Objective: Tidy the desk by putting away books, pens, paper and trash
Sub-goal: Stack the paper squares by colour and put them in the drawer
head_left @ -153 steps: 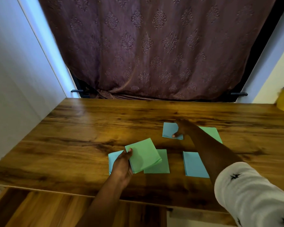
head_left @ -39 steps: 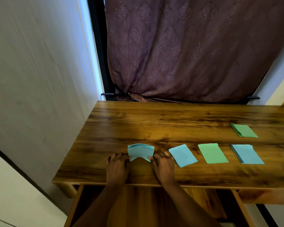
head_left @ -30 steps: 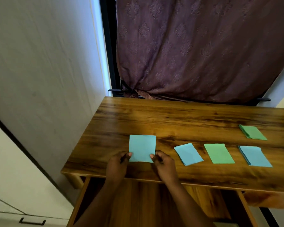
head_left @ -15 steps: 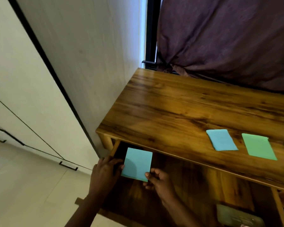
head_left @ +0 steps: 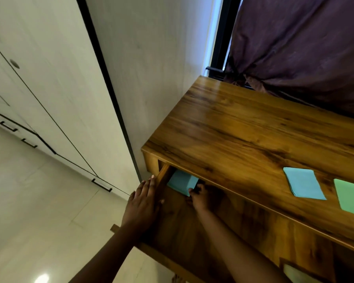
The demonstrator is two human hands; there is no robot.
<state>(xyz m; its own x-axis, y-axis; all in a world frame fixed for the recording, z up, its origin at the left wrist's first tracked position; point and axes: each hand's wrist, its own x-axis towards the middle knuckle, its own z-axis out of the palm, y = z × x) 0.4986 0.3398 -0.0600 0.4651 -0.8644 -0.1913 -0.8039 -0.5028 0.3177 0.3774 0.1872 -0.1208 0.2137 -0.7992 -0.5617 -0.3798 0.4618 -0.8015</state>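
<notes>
Whereas half a second ago both my hands held the blue paper (head_left: 182,181) over the open drawer (head_left: 182,237), it now sits far back in the drawer's left corner, partly under the front edge of the bench (head_left: 243,139). My left hand (head_left: 143,201) has let go and rests flat, fingers straight, on the drawer's left wall. My right hand (head_left: 199,198) still pinches the paper's near right corner with curled fingers. On the bench, another blue sheet (head_left: 302,183) and a green sheet (head_left: 352,198) lie side by side, unmoved.
</notes>
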